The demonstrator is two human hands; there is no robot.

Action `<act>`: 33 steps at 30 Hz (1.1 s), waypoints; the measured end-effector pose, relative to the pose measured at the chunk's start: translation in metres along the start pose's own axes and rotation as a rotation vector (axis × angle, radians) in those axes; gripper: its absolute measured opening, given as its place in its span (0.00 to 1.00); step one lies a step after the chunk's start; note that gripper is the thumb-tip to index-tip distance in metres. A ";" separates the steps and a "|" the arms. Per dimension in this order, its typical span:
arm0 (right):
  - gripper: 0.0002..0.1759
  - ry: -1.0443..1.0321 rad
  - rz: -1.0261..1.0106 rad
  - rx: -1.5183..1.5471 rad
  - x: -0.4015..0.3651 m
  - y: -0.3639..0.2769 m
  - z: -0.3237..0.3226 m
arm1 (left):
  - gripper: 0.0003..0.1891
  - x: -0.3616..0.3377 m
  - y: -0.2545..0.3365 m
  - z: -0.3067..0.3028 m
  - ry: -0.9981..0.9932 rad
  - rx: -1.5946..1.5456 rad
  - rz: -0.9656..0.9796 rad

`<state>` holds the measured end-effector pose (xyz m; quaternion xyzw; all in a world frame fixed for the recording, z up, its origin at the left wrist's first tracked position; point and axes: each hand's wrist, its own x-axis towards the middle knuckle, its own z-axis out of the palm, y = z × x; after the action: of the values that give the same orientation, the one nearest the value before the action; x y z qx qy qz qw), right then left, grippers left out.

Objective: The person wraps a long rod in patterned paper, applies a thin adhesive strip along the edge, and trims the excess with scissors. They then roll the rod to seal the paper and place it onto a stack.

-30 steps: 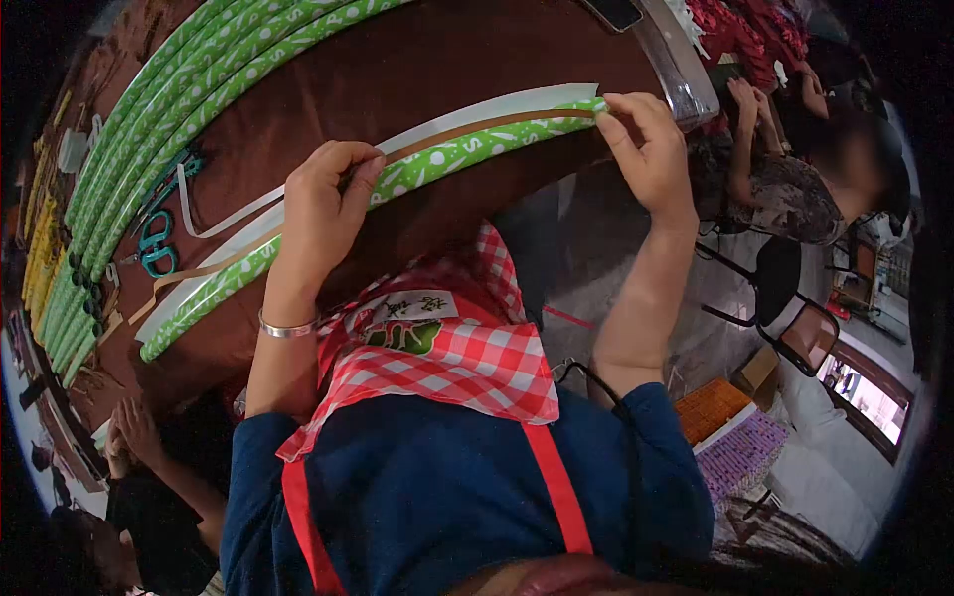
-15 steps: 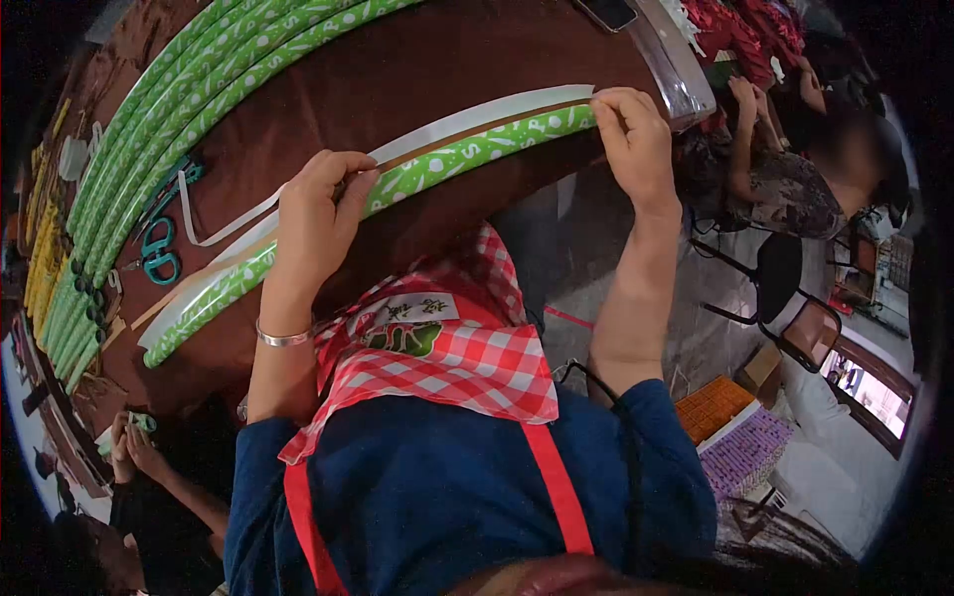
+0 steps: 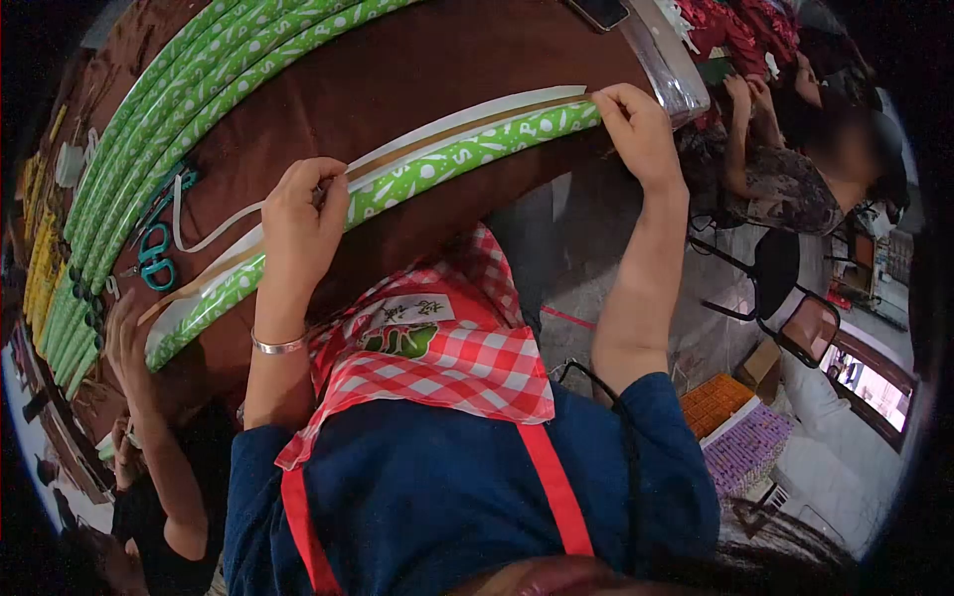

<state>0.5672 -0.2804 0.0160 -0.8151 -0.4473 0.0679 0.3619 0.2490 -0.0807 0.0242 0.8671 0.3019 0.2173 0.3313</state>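
A long green roll of printed sheet (image 3: 437,171) with white motifs lies across the front of the table, a white edge and a thin brown strip running along its upper side. My left hand (image 3: 303,204) is closed in a pinch at the roll's upper edge, left of its middle. A narrow white strip (image 3: 224,230) trails leftward from those fingers in a loose bend; the fingertips are partly hidden. At the far right end, my right hand (image 3: 638,129) pinches the end of the roll between thumb and fingers.
Several finished-looking green tubes (image 3: 149,129) curve along the table's far left side. Teal-handled scissors (image 3: 156,258) lie beside them. A co-worker's hand (image 3: 126,343) is near the roll's left end. A phone (image 3: 601,12) and a clear-wrapped block (image 3: 664,60) lie at the back right.
My left hand has slid left along the roll's upper edge. My right hand stays at the right end. The co-worker's hand at lower left has risen toward the roll's left end.
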 end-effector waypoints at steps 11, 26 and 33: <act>0.13 -0.061 0.096 -0.059 0.008 0.006 0.001 | 0.05 0.003 0.000 0.003 0.049 0.020 0.012; 0.15 -0.133 0.106 -0.110 0.023 0.020 0.005 | 0.06 0.005 0.001 0.002 0.038 0.039 -0.045; 0.15 -0.159 0.120 -0.130 0.029 0.023 0.006 | 0.06 0.005 -0.002 0.003 0.037 0.057 -0.031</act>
<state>0.5972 -0.2626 0.0025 -0.8542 -0.4284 0.1249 0.2669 0.2535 -0.0776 0.0215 0.8672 0.3275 0.2197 0.3041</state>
